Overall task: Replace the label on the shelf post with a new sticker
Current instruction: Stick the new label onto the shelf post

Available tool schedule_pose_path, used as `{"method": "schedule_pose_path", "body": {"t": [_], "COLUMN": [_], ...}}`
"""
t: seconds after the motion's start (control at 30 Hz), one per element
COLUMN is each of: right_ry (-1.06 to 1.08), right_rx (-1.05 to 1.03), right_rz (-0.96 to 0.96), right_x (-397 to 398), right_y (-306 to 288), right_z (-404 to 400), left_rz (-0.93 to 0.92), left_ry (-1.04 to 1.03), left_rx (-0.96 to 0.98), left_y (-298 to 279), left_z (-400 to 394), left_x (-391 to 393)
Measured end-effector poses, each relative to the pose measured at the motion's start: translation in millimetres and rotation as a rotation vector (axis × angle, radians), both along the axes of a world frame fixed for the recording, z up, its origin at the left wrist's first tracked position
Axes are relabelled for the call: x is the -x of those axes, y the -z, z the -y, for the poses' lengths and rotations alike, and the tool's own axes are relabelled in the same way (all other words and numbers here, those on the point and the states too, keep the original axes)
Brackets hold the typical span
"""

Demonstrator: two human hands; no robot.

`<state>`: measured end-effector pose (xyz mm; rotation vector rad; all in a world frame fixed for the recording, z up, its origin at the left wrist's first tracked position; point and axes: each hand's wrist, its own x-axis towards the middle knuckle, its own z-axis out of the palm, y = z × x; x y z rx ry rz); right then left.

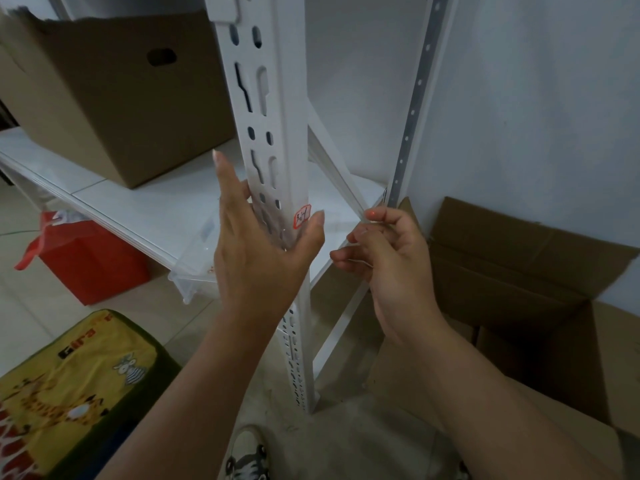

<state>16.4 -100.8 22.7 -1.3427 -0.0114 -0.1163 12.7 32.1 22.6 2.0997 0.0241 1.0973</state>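
Standing on pale floor tiles point(20, 289), shelf post point(277, 109) meets left hand point(256, 261), grip wide.

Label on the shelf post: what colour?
White label with a red-orange border and dark handwriting, on the white shelf post. Head view.

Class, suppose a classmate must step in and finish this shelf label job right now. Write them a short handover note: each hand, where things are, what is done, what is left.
Left hand: open, fingers straight along the shelf post, thumb tip beside the red-edged label, a clear film between hand and post.
Right hand: pinches the film's free end, pulled out to the right of the post.
Done: a handwritten label sits on the post's front edge; whether it is the old or the new one cannot be told.
Left: probably press the film flat over the label, then let go.
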Motion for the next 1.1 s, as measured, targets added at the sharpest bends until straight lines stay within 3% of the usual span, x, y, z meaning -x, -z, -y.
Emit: {"method": "schedule_pose_path", "body": {"t": [0.33,0.83,1.1], "right_ry": [0.009,0.003,0.001], "right_rx": [0.029,0.045,0.059], "right_rz": [-0.015,-0.032,-0.038], "right_x": [-2,0,-2], "right_y": [4,5,7], "right_z": [-1,1,2], "left_rz": [-0.04,-0.11,-0.101], "left_ry": [-0.095,-0.05,0.103], "left_rx": [-0.058,-0.009,-0.011], "left_y": [-4,-3,-2], "left_z": [6,1,-11], "left_x": [-5,-8,-5]}}
